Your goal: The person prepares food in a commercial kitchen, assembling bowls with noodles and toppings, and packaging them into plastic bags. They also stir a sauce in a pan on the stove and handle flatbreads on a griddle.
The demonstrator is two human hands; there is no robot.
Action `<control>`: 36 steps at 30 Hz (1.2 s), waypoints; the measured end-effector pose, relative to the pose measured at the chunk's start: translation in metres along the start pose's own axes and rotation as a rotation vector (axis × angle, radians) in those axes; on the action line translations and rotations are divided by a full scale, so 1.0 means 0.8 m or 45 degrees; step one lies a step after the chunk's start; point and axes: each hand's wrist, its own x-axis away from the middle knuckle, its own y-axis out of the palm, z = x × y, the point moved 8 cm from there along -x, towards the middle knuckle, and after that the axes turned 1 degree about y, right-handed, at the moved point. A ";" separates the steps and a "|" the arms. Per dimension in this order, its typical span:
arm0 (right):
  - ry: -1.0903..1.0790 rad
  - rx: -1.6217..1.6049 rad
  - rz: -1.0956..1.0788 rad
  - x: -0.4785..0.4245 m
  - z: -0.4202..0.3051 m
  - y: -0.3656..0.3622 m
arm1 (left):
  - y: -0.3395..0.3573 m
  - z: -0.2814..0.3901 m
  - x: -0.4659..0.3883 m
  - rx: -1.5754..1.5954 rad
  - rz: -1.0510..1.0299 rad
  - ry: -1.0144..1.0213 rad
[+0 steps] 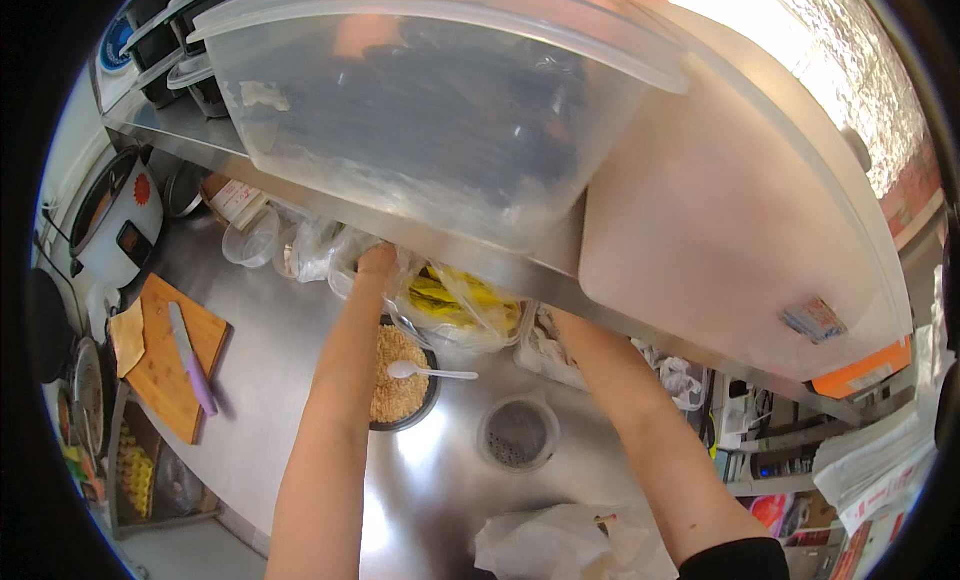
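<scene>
My left hand [377, 259] reaches among clear plastic bags and tubs below the shelf edge; its fingers are hidden. Beside it lies a clear plastic bag [457, 332] around yellow packets [457, 291]. My right forearm [611, 370] reaches under the shelf, above a clear plastic container [551, 347] with pale contents; the right hand itself is out of sight. Nearer me, a black round bowl [431, 407] holds tan, grainy food [397, 392]. A white plastic spoon [431, 372] lies across its rim. To the right stands an empty-looking clear round cup [519, 434].
A steel shelf [360, 216] overhangs the counter, bearing large plastic bins [420, 115]. At left are a wooden cutting board [169, 355], a purple-handled knife [191, 355] and a white electric cooker [124, 212]. A crumpled white bag [562, 542] lies at the front.
</scene>
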 end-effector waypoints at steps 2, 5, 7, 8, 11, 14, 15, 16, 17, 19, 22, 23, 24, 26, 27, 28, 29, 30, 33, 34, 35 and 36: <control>0.004 -0.156 -0.066 0.007 -0.012 0.003 | -0.029 0.007 0.003 0.032 0.209 0.136; 0.037 -0.370 -0.196 0.040 -0.026 0.001 | -0.068 0.017 0.033 0.087 0.488 0.354; 0.084 -0.493 -0.326 0.069 -0.041 0.006 | -0.090 0.013 0.050 0.096 0.546 0.389; 0.093 -0.529 -0.370 0.089 -0.054 0.001 | -0.103 0.022 0.049 0.099 0.539 0.386; 0.182 -0.620 -0.518 0.161 -0.077 -0.008 | -0.147 0.037 0.063 0.087 0.391 0.198; 0.319 -0.620 -0.617 0.251 -0.087 -0.016 | -0.236 0.044 0.128 0.561 0.685 0.122; 0.411 -0.600 -0.604 0.282 -0.083 -0.016 | -0.255 0.034 0.160 0.798 0.860 0.108; 0.426 -0.569 -0.673 0.309 -0.084 -0.013 | -0.246 0.044 0.180 1.140 0.793 0.132; 0.450 -0.546 -0.732 0.336 -0.078 -0.014 | -0.231 0.067 0.206 1.478 0.701 0.143; 0.458 -0.515 -0.923 0.383 -0.067 -0.021 | -0.171 0.156 0.269 1.822 -0.063 -0.201; 0.433 -0.519 -0.839 0.454 -0.066 -0.005 | -0.159 0.276 0.360 2.948 -0.740 -0.576; 0.389 -0.434 -0.753 0.464 -0.070 -0.009 | -0.169 0.277 0.370 2.959 -0.620 -0.435; 0.317 -0.239 -0.715 0.477 -0.076 -0.013 | -0.176 0.278 0.379 2.964 -0.504 -0.295; 0.206 -0.069 -0.572 0.503 -0.093 -0.022 | -0.185 0.267 0.401 2.709 -0.312 -0.324; 0.182 -0.158 -0.581 0.521 -0.107 -0.026 | -0.194 0.264 0.408 2.608 -0.217 -0.285; 0.148 -0.237 -0.642 0.542 -0.118 -0.031 | -0.204 0.262 0.412 2.507 -0.124 -0.239; 0.104 -0.304 -0.772 0.568 -0.127 -0.024 | -0.217 0.259 0.418 2.287 0.046 -0.192; 0.057 -0.372 -0.901 0.592 -0.141 -0.015 | -0.243 0.258 0.420 1.975 0.233 -0.019; -0.160 -0.303 -0.816 0.628 -0.161 -0.035 | -0.278 0.285 0.434 1.761 0.305 0.216; -0.137 -0.217 -0.780 0.632 -0.153 -0.038 | -0.289 0.306 0.442 1.757 0.229 0.284; -0.122 -0.126 -0.741 0.637 -0.149 -0.042 | -0.297 0.331 0.451 1.757 0.154 0.361; -0.104 -0.036 -0.703 0.643 -0.143 -0.045 | -0.297 0.357 0.462 1.833 0.016 0.479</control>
